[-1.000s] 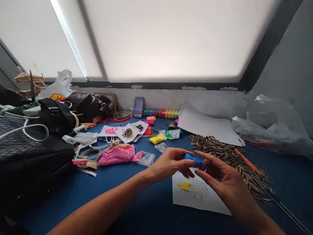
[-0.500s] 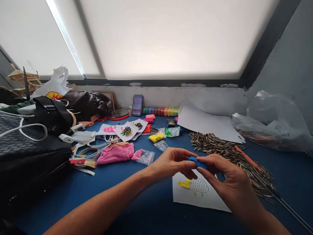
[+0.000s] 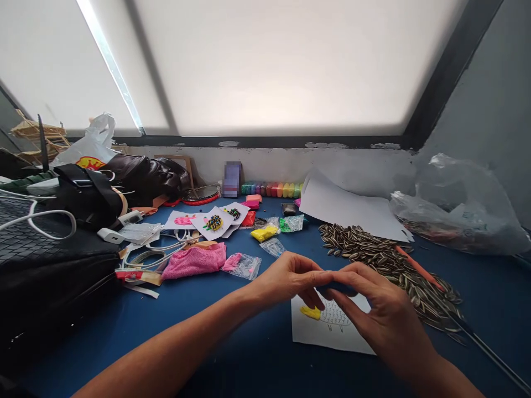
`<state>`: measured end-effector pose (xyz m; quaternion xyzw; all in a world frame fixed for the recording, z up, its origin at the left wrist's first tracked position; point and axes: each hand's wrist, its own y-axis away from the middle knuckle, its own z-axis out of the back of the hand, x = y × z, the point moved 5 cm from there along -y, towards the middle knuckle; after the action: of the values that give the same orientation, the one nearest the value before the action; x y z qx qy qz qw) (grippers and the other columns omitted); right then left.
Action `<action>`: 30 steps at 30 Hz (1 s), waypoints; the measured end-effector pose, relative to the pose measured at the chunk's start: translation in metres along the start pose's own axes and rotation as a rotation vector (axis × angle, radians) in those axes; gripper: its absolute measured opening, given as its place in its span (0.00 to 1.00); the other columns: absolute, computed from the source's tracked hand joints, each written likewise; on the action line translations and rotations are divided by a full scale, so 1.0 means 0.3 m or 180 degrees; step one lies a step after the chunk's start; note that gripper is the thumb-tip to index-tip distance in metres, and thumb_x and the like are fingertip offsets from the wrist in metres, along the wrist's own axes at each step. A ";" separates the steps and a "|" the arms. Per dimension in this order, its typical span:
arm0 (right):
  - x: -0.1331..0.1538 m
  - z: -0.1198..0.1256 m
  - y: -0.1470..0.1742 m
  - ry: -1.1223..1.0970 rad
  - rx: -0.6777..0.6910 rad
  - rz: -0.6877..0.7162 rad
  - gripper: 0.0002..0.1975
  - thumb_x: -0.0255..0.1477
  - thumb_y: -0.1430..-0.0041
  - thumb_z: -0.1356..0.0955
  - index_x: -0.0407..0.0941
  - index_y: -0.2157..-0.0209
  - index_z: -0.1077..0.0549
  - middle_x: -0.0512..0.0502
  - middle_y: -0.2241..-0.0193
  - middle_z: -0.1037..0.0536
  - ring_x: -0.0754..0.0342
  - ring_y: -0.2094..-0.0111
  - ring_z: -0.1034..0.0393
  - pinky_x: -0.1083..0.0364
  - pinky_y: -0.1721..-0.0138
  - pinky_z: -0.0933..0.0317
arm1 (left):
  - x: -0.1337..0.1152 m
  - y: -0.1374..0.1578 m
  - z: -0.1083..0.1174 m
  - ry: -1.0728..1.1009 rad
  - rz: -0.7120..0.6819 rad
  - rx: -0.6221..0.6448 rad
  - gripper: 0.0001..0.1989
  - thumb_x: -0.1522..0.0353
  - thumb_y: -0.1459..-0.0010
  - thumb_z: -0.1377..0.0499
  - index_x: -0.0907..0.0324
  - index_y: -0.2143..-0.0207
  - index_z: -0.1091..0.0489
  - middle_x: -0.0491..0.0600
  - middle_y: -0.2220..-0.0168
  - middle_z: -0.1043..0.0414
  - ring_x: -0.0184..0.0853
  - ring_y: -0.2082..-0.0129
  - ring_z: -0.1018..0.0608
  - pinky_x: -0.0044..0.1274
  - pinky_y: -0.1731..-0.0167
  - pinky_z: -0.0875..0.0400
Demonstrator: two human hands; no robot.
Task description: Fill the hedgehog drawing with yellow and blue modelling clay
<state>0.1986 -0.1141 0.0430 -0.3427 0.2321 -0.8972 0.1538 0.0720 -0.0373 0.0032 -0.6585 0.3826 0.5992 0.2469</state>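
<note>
Between the fingertips of both hands is a lump of blue modelling clay (image 3: pixel 337 288), mostly covered by the fingers. My left hand (image 3: pixel 292 279) pinches it from the left, and my right hand (image 3: pixel 373 301) grips it from the right with thumb and fingers. Just beneath them on the blue table lies a white sheet (image 3: pixel 332 340) with a drawn animal: yellow clay (image 3: pixel 310 313) covers its head, and the body is pencilled with small marks. My right hand hides part of the sheet's right side.
A heap of striped sunflower seeds (image 3: pixel 369 249) spreads at right, an orange-handled tool (image 3: pixel 418 268) lying across it. Bagged clay (image 3: pixel 265 232), finished pictures (image 3: pixel 213 222) and a pink cloth (image 3: pixel 194 261) lie left of centre. A black bag (image 3: pixel 53 287) stands far left; a plastic bag (image 3: pixel 460 215) far right.
The fingers have closed further over the blue clay, so less of it shows. My right hand has shifted slightly left. The sheet stays on the table.
</note>
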 end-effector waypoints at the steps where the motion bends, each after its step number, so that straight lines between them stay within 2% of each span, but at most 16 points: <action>1: 0.000 -0.002 0.000 -0.0002 -0.0022 0.0077 0.09 0.31 0.37 0.32 0.52 0.57 0.22 0.47 0.68 0.23 0.53 0.68 0.26 0.55 0.69 0.31 | 0.002 0.000 0.000 0.0079 -0.0004 -0.0050 0.25 0.51 0.52 0.32 0.66 0.66 0.25 0.51 0.74 0.23 0.32 0.75 0.21 0.22 0.71 0.28; 7: 0.005 -0.003 -0.001 0.0009 -0.0059 0.0348 0.09 0.28 0.38 0.30 0.50 0.56 0.24 0.49 0.64 0.22 0.55 0.63 0.25 0.57 0.64 0.31 | -0.004 0.003 -0.007 0.0638 -0.0090 -0.0271 0.24 0.61 0.60 0.25 0.64 0.64 0.29 0.47 0.75 0.23 0.31 0.76 0.21 0.22 0.70 0.27; 10: 0.016 -0.003 -0.002 -0.0055 0.0046 0.0319 0.08 0.27 0.37 0.31 0.51 0.56 0.25 0.52 0.65 0.22 0.57 0.64 0.25 0.59 0.64 0.31 | -0.009 0.006 -0.011 0.0613 -0.0079 -0.0245 0.21 0.61 0.58 0.26 0.66 0.69 0.29 0.48 0.75 0.23 0.30 0.75 0.21 0.21 0.69 0.27; 13: 0.018 -0.002 -0.001 -0.0062 0.0089 0.0226 0.08 0.26 0.37 0.31 0.52 0.57 0.25 0.54 0.66 0.21 0.59 0.66 0.24 0.60 0.65 0.31 | -0.011 0.006 -0.012 0.0651 -0.0085 -0.0199 0.20 0.60 0.55 0.27 0.66 0.69 0.28 0.50 0.73 0.22 0.30 0.73 0.20 0.22 0.66 0.26; 18: 0.014 0.004 0.001 -0.0009 -0.0027 0.0279 0.09 0.26 0.38 0.31 0.50 0.55 0.26 0.52 0.63 0.20 0.57 0.62 0.24 0.60 0.62 0.31 | -0.001 -0.001 -0.005 0.0711 -0.0142 -0.0265 0.20 0.62 0.57 0.26 0.66 0.70 0.28 0.50 0.74 0.22 0.31 0.74 0.20 0.22 0.67 0.25; 22: 0.024 0.002 -0.001 0.0103 0.0003 0.0336 0.05 0.25 0.38 0.32 0.48 0.61 0.26 0.51 0.68 0.21 0.57 0.66 0.25 0.59 0.65 0.32 | 0.002 -0.002 -0.009 0.0726 -0.0099 -0.0325 0.22 0.62 0.61 0.25 0.65 0.69 0.29 0.49 0.75 0.23 0.31 0.75 0.20 0.22 0.69 0.26; 26: 0.035 -0.003 -0.001 0.0280 -0.0032 0.0320 0.06 0.22 0.41 0.34 0.47 0.66 0.27 0.52 0.71 0.24 0.57 0.70 0.27 0.58 0.69 0.33 | -0.002 -0.002 -0.024 0.0662 -0.0027 -0.0240 0.24 0.59 0.63 0.24 0.66 0.72 0.29 0.48 0.77 0.24 0.30 0.76 0.21 0.21 0.70 0.26; 30: 0.038 -0.011 -0.001 0.0365 -0.0035 0.0230 0.08 0.21 0.43 0.36 0.47 0.69 0.28 0.52 0.73 0.25 0.57 0.73 0.29 0.58 0.72 0.35 | -0.006 -0.003 -0.026 0.0600 -0.0073 -0.0110 0.23 0.58 0.61 0.25 0.66 0.73 0.29 0.49 0.77 0.24 0.29 0.76 0.22 0.21 0.70 0.26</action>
<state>0.1879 -0.1178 0.0472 -0.2830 0.2577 -0.9080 0.1706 0.0775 -0.0425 0.0061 -0.7204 0.3862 0.5383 0.2052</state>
